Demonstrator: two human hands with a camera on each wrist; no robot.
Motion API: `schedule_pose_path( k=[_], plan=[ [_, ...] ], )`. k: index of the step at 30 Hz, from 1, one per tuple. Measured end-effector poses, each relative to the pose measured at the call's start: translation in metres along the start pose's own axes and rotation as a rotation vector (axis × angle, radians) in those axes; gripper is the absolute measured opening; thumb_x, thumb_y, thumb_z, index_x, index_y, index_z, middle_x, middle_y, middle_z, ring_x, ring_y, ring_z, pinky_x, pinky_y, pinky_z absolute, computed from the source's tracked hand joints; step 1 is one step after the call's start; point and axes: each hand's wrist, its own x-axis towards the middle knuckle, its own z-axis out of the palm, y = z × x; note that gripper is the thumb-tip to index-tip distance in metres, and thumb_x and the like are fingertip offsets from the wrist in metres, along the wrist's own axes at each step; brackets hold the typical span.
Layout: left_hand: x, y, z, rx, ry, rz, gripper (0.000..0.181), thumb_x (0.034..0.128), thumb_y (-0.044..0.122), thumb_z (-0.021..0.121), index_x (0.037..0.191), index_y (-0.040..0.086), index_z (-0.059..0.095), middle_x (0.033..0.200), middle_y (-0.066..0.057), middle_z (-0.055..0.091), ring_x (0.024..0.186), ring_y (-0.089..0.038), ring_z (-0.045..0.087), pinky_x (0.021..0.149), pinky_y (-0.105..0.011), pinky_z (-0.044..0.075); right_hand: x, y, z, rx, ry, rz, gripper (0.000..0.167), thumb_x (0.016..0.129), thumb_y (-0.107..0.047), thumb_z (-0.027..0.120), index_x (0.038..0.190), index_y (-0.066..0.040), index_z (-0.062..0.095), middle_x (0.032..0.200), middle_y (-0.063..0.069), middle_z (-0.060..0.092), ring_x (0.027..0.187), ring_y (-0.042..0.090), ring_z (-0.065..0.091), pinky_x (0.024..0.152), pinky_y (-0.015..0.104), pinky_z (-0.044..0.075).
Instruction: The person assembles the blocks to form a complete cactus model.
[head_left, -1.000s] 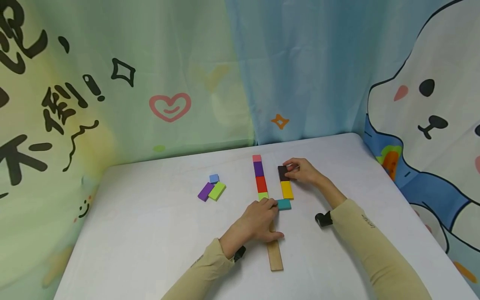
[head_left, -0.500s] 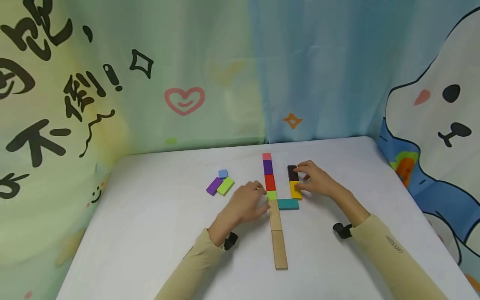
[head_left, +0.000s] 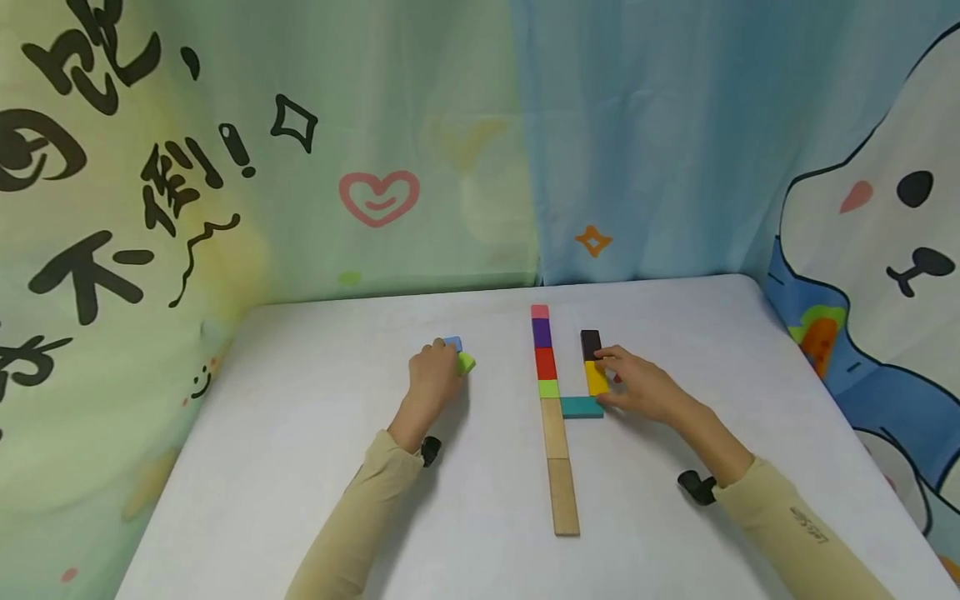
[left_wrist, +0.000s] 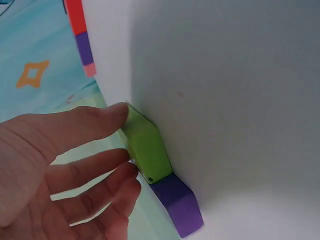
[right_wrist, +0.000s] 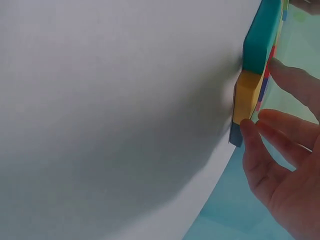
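My left hand (head_left: 433, 375) is at the loose blocks left of the middle, pinching the lime green block (left_wrist: 150, 150) between thumb and fingers. A purple block (left_wrist: 182, 210) lies against it, hidden under the hand in the head view. Just behind sits a small blue block (head_left: 453, 342). My right hand (head_left: 641, 385) touches the yellow block (head_left: 596, 378) with extended fingers, the thumb near the teal block (head_left: 582, 407). The yellow block stands end to end with a black block (head_left: 591, 344), and the teal one lies crosswise at its near end.
A straight row runs down the white table (head_left: 315, 467): a pink block (head_left: 539, 312), a purple block (head_left: 542, 333), a red block (head_left: 545, 363), a small green block (head_left: 548, 389) and two wooden planks (head_left: 553, 429). A printed curtain (head_left: 450, 125) hangs behind.
My left hand has left the plank row and gone left to the loose blocks. My right hand has slid nearer, from the black block to the yellow one. The head view has turned left.
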Motion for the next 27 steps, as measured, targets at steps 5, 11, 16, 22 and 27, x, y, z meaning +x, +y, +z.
schedule_pose_path(
  k=[5,11,16,22,27],
  plan=[
    [0.003,0.008,0.0,-0.087,-0.049,0.06,0.011,0.0857,0.006,0.072,0.097,0.006,0.073,0.092,-0.009,0.065,0.082,-0.028,0.065,0.063,-0.04,0.055,-0.001,-0.001,0.003,-0.004,-0.015,0.011,0.056,0.085,-0.02,0.078,0.128,0.01,0.058,0.141,0.025,0.048,0.115,0.039,0.056,0.098,0.056,0.045],
    [0.005,0.024,0.005,-0.157,-0.089,0.17,0.022,0.0821,0.006,0.074,0.104,0.011,0.075,0.099,-0.006,0.069,0.094,-0.027,0.065,0.073,-0.042,0.055,-0.003,-0.001,0.004,0.003,-0.001,0.012,0.056,0.085,-0.02,0.077,0.128,0.011,0.058,0.141,0.024,0.049,0.109,0.036,0.058,0.097,0.054,0.046],
    [0.006,0.04,0.01,-0.163,-0.093,0.265,0.021,0.0808,0.011,0.077,0.102,0.012,0.076,0.093,-0.003,0.069,0.088,-0.021,0.063,0.071,-0.035,0.053,-0.002,-0.001,0.003,0.012,-0.008,0.013,0.056,0.085,-0.02,0.078,0.127,0.011,0.058,0.141,0.024,0.049,0.105,0.033,0.059,0.096,0.052,0.047],
    [0.009,0.053,0.012,-0.174,-0.1,0.303,0.022,0.0808,0.014,0.079,0.102,0.012,0.076,0.093,-0.002,0.069,0.086,-0.019,0.061,0.072,-0.032,0.051,-0.002,0.0,0.003,0.007,-0.009,0.005,0.053,0.086,-0.019,0.078,0.126,0.01,0.059,0.141,0.024,0.05,0.105,0.033,0.059,0.097,0.053,0.046],
    [0.011,0.058,0.013,-0.176,-0.102,0.318,0.023,0.0802,0.015,0.081,0.103,0.012,0.076,0.096,-0.002,0.07,0.088,-0.019,0.061,0.073,-0.033,0.051,-0.002,0.001,0.003,0.019,-0.008,0.006,0.05,0.086,-0.018,0.077,0.125,0.01,0.06,0.141,0.024,0.049,0.108,0.035,0.058,0.099,0.053,0.045]
  ],
)
